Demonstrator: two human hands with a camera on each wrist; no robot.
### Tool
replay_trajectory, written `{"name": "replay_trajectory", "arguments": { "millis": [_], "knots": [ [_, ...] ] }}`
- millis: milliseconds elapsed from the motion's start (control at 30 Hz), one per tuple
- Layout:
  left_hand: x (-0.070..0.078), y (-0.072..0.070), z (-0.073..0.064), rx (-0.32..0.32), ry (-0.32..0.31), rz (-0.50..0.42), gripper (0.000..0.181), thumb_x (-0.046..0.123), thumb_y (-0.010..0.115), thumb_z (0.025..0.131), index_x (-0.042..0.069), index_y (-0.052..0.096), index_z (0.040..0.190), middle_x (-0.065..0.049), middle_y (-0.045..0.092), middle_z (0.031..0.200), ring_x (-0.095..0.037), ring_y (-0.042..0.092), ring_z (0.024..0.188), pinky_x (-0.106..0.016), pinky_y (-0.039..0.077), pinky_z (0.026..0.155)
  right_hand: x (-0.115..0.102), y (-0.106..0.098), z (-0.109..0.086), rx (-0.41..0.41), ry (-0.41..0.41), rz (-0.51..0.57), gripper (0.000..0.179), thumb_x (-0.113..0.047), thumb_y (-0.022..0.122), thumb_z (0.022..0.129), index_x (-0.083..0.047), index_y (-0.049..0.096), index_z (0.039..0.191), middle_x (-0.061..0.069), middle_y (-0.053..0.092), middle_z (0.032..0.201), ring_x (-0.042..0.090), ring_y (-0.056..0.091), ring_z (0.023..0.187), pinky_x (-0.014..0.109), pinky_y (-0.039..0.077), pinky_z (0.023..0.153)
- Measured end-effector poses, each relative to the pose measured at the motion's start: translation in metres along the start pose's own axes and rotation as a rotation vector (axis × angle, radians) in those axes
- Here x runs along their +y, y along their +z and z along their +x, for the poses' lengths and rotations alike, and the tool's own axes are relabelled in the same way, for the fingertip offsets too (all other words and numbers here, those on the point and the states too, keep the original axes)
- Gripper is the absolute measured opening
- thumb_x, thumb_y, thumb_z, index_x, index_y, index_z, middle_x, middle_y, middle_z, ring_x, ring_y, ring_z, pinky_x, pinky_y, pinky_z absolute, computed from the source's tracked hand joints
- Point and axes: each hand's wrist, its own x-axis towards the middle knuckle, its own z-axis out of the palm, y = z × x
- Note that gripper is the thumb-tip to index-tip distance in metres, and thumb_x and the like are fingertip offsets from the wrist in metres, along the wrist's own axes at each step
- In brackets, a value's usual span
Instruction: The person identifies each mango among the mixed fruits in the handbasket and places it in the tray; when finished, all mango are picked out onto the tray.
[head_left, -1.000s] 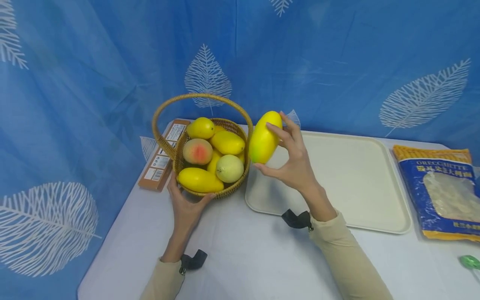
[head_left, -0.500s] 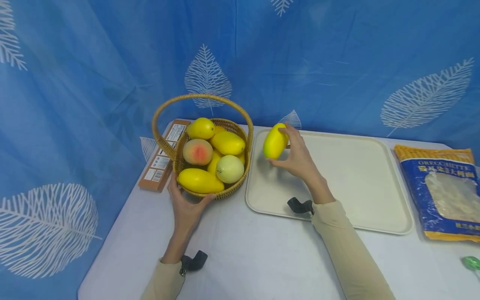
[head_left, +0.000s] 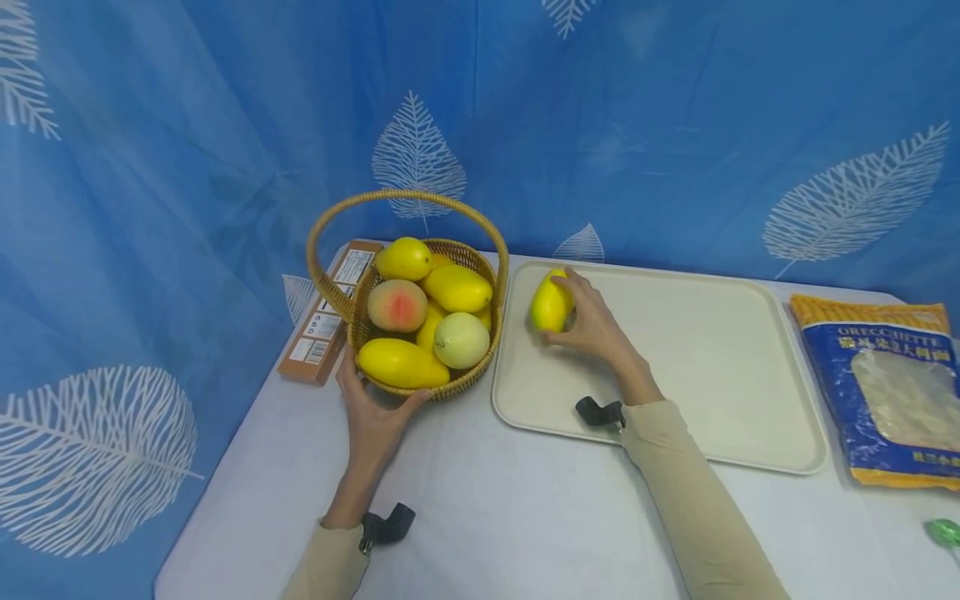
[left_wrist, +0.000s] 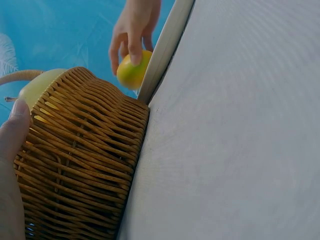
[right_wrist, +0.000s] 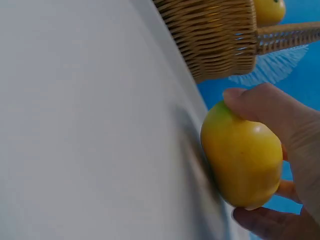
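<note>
- While holding the basket (left_wrist: 85, 150) at its seven o'clock side, bends the left hand (head_left: 375, 417) into a wide C with the thumb at the rim.
- Grips a mango (head_left: 550, 307) lengthwise in the right hand (head_left: 592, 327), about half open, with thumb at one end and fingertips at the other.
- Has the mango low over the ten o'clock corner of the cream tray (head_left: 705, 367); cannot tell whether touching it.
- Crosses the tray's six o'clock edge with the right sleeve (head_left: 686, 492).
- Has the basket just beside the tray at nine o'clock, with an arched handle over a peach (head_left: 397, 306), a pale pear (head_left: 461, 340) and more yellow fruit (head_left: 403, 364).
- Has a cardboard box (head_left: 320, 329) beside the basket toward nine o'clock, and a pasta bag (head_left: 885, 392) at the tray's three o'clock.
- Of the mango, shows smooth, glossy yellow skin, greenish at the thumb end; tilts that end toward seven o'clock in the head view.
</note>
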Motion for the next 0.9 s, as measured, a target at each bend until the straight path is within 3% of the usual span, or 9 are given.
{"name": "replay_trajectory", "arguments": {
  "millis": [167,300,600,900],
  "knots": [
    [0.024,-0.002,-0.002,-0.004,-0.007,-0.026,0.118,0.006,0.086,0.067,0.002,0.009,0.156,-0.024,0.015,0.155,-0.034,0.021,0.143,-0.061,0.019,0.115,0.003,0.008,0.001,-0.009,0.002,-0.016,0.092,-0.024,0.082,0.078,-0.014,0.031,0.154,0.018,0.009,0.164,0.042,0.018,0.148,0.062,0.025,0.115],
    [0.036,-0.004,-0.003,-0.012,-0.017,-0.032,0.116,0.004,0.085,0.067,-0.001,0.008,0.155,-0.026,0.016,0.154,-0.035,0.022,0.141,-0.060,0.021,0.113,0.002,0.009,0.001,0.016,0.001,-0.002,0.084,-0.022,0.081,0.081,-0.015,0.036,0.152,0.016,0.005,0.165,0.041,0.022,0.147,0.058,0.026,0.116],
    [0.036,-0.003,-0.005,-0.006,-0.009,-0.034,0.115,0.004,0.084,0.069,-0.001,0.009,0.155,-0.027,0.014,0.154,-0.033,0.021,0.142,-0.059,0.019,0.114,0.000,0.016,0.001,0.032,0.003,-0.031,0.077,-0.024,0.078,0.085,-0.015,0.038,0.151,0.021,0.022,0.159,0.044,0.031,0.142,0.058,0.029,0.115],
    [0.036,-0.003,-0.005,-0.006,-0.006,-0.033,0.115,0.004,0.084,0.068,-0.002,0.009,0.154,-0.026,0.014,0.155,-0.034,0.021,0.142,-0.060,0.021,0.112,-0.005,0.012,0.000,0.058,-0.009,-0.065,0.076,-0.028,0.077,0.085,-0.017,0.039,0.151,0.022,0.017,0.160,0.045,0.028,0.143,0.062,0.029,0.113]
  ]
}}
